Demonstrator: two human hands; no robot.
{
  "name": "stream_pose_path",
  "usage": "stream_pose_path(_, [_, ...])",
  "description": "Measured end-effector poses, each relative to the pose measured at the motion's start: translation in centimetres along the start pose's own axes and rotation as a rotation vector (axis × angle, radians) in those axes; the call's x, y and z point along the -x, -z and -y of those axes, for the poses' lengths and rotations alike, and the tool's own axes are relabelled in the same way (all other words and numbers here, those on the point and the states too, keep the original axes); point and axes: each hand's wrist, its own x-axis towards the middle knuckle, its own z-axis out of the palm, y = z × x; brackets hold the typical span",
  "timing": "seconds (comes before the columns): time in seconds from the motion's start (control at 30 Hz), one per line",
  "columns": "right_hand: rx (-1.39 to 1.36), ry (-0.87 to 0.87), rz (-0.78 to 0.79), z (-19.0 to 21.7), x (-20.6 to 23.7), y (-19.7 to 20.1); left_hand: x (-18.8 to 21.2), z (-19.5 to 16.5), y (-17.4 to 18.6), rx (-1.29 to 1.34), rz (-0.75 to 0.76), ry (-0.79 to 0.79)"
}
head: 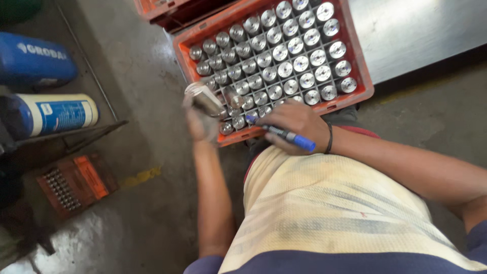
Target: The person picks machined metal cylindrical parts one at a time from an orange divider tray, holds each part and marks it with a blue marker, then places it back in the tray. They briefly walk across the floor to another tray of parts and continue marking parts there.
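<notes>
My left hand (200,123) grips a shiny metal cylinder (204,98), tilted, just off the near left corner of an orange crate (361,61). The crate has a grid of cells filled with several upright metal cylinders (284,56). My right hand (299,124) holds a blue marker pen (284,134) and rests against the crate's near rim, the pen tip pointing toward the cylinders in the front row. A dark band circles my right wrist. The crate's front edge sits against my lap, covered by a pale yellow shirt.
Two blue gas cylinders (35,61) lie at the left, one with a white label. A smaller orange tray (76,182) of small metal parts sits on the concrete floor at lower left. Another orange crate corner (152,7) shows at top. A grey metal sheet (416,30) lies upper right.
</notes>
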Motion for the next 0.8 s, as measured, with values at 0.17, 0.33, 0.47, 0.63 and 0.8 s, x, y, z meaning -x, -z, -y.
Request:
stream_pose_path(0.17, [-0.013, 0.057, -0.022, -0.4, -0.4, -1.0, 1.5, 4.8, -3.7, -0.049, -0.034, 0.104])
stream_pose_path(0.33, [-0.037, 0.016, -0.039, -0.3, 0.9, -1.2, 2.2, 4.9, -4.8, 0.204, -0.228, 0.142])
stream_pose_path(0.47, [-0.054, -0.082, -0.020, -0.1, 1.2, -1.2, 2.4, 4.8, -4.4, -0.062, -0.021, 0.093])
stream_pose_path(0.63, [-0.078, -0.111, 0.012, 0.3, 0.7, -1.3, 2.5, 4.4, -3.9, 0.121, 0.002, 0.163])
stream_pose_path(0.8, [-0.086, -0.143, -0.051, 0.3, 0.7, -1.0, 1.5, 1.5, -2.5, -0.942, -0.223, -0.076])
